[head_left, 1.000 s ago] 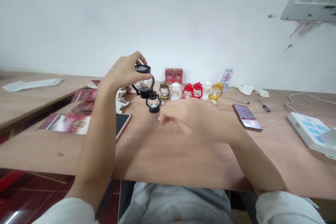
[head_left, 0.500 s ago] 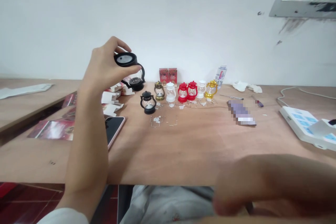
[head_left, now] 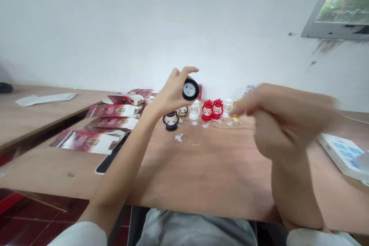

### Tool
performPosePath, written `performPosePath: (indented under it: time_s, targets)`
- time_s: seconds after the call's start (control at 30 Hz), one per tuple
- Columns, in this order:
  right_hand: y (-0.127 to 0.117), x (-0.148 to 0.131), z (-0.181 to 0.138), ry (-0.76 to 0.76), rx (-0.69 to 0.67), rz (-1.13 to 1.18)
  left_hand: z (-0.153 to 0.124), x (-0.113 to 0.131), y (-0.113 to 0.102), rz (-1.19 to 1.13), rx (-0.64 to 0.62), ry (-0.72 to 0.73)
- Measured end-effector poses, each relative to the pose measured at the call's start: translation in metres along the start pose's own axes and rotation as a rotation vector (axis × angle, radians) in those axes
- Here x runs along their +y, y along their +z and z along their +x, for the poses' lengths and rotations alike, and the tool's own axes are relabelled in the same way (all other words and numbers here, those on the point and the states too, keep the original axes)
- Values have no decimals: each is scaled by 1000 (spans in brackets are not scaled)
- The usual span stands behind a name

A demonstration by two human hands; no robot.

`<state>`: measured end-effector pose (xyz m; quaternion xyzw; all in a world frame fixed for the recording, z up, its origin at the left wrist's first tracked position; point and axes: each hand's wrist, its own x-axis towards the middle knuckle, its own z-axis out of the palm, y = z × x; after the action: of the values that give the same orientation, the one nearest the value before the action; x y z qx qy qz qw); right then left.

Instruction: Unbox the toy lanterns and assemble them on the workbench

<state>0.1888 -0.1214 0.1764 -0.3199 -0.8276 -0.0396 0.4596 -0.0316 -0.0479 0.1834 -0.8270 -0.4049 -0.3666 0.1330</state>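
Note:
My left hand (head_left: 173, 92) is raised over the table, fingers closed round a small black lantern (head_left: 190, 90) whose round base faces me. My right hand (head_left: 284, 117) hangs blurred in the air at the right, fingers curled; whether it holds anything is not clear. Behind them a row of little lanterns stands on the wooden table (head_left: 201, 173): a black one (head_left: 171, 120), a bronze one (head_left: 182, 112), a white one (head_left: 194, 110), two red ones (head_left: 211, 109), another white one (head_left: 227, 107). Thin wire handles (head_left: 187, 138) lie in front of the row.
Flat red cartons (head_left: 109, 123) are spread at the left, with a dark phone (head_left: 111, 155) beside them. A white device with blue labels (head_left: 343, 152) sits at the right edge. A second table (head_left: 31, 111) adjoins at the left.
My left hand carried the black lantern rightward and turned its base toward me. My right hand rose from the table's near edge into the air at the right. The camera shifted.

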Motion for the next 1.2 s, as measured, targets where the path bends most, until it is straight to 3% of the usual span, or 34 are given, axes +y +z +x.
performPosePath:
  time_s: [0.1,0.37,0.7,0.93,1.0,1.13,1.2]
  targets:
    - [20,16,20,0,69,-47,2,1,14,4,-9,60]
    - [63,41,39,57,10,-90,2,5,20,15,-71,100]
    - [69,47,39,14,-82,-45,3,7,22,113,-116,111]
    - [76,55,40,120,-52,235,3,-21,12,120,-127,-10]
    - [82,61,39,128,-180,218,2,-30,8,116,-128,-74]
    - [107,77,32,64,-660,141,-2,-38,0,107,-105,-155]
    - [122,84,26,65,-819,144,-2,-37,-3,95,-106,-159]
